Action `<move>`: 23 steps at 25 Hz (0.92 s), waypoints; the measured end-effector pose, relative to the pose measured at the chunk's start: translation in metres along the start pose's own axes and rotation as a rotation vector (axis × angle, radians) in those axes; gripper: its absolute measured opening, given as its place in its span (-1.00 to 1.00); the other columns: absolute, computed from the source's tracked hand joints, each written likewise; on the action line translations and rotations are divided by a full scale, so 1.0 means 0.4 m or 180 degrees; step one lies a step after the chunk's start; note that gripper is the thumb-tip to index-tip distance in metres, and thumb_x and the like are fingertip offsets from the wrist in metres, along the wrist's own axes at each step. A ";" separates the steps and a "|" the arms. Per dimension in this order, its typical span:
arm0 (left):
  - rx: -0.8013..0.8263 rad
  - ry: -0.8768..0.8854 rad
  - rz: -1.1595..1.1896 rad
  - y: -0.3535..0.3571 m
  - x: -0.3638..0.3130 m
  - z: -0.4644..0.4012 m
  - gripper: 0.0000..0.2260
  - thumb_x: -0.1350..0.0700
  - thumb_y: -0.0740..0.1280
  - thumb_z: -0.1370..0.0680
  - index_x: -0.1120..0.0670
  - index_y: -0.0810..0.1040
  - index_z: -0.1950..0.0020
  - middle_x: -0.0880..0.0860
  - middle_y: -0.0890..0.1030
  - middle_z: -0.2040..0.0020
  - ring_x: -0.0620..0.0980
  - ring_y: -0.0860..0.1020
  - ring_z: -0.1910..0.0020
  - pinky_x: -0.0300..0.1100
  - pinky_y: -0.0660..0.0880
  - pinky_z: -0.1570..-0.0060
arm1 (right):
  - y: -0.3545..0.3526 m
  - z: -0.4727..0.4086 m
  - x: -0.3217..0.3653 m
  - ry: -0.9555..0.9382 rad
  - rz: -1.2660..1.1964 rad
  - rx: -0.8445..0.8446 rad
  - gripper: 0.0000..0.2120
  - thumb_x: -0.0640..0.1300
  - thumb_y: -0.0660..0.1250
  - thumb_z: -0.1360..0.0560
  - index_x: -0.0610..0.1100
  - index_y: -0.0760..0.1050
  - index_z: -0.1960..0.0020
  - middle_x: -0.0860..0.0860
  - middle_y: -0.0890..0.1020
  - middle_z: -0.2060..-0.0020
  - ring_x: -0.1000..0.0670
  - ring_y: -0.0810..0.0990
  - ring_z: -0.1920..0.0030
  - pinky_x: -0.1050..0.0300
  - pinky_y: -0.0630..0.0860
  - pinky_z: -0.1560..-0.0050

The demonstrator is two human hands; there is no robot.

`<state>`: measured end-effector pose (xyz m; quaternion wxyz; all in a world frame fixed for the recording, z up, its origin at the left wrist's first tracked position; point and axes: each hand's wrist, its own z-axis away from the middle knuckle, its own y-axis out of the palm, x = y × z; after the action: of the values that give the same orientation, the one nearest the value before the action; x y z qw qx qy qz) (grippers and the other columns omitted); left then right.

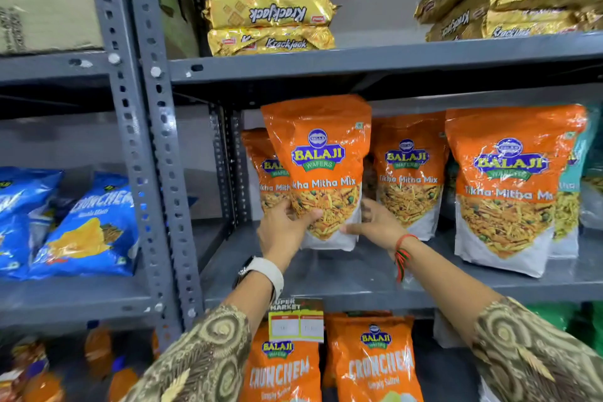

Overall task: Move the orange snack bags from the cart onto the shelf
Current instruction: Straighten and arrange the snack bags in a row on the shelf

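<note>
An orange Balaji Tikha Mitha Mix snack bag (321, 153) stands upright on the grey middle shelf (359, 271). My left hand (284, 228) grips its lower left corner and my right hand (375, 222) holds its lower right side. Behind it at the left another orange bag (261, 170) is partly hidden. Two more of the same bags stand to the right, one (408, 173) at the back and one (509, 186) nearer the front. The cart is out of view.
Gold Krackjack packs (264, 6) are stacked on the shelf above. Blue Crunchem bags (88, 225) lean in the left bay behind the slotted grey upright (156, 153). Orange Crunchem bags (375, 365) fill the shelf below, under a price tag (297, 325). A teal bag (574, 179) stands at far right.
</note>
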<state>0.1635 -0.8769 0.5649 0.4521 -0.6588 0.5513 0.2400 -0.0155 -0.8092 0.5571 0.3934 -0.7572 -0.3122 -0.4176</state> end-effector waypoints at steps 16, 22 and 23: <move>-0.0426 -0.0181 -0.0501 -0.128 0.116 0.030 -0.61 -0.26 0.45 -0.35 0.01 0.65 0.04 -0.03 0.69 0.13 0.03 0.63 0.09 -0.13 0.42 0.16 | 0.200 -0.007 -0.034 0.0242 -0.0381 0.0360 -0.58 -0.09 0.58 -0.22 0.13 0.46 0.05 -0.03 0.63 -0.17 -0.04 0.58 -0.20 -0.11 0.49 -0.29; -0.0397 -0.0129 -0.0524 -0.125 0.124 0.024 -0.57 -0.26 0.46 -0.35 0.03 0.64 -0.01 0.02 0.69 0.03 0.06 0.63 0.01 -0.14 0.44 0.11 | 0.197 -0.017 -0.040 0.0239 -0.0367 0.0415 -0.53 0.00 0.59 -0.12 0.16 0.47 0.05 -0.01 0.63 -0.17 -0.03 0.58 -0.20 -0.13 0.48 -0.29; -0.0401 -0.0128 -0.0473 -0.123 0.125 0.029 -0.56 -0.25 0.47 -0.34 0.03 0.62 -0.05 0.02 0.70 -0.01 0.06 0.64 -0.02 -0.12 0.50 0.07 | 0.196 -0.008 -0.034 0.0260 -0.0341 0.0432 -0.53 0.01 0.59 -0.13 0.16 0.46 0.04 -0.01 0.62 -0.19 -0.03 0.57 -0.21 -0.13 0.47 -0.30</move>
<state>0.2259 -0.8932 0.5350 0.4373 -0.7201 0.4754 0.2532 0.0397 -0.8526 0.5198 0.4333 -0.6933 -0.3635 -0.4465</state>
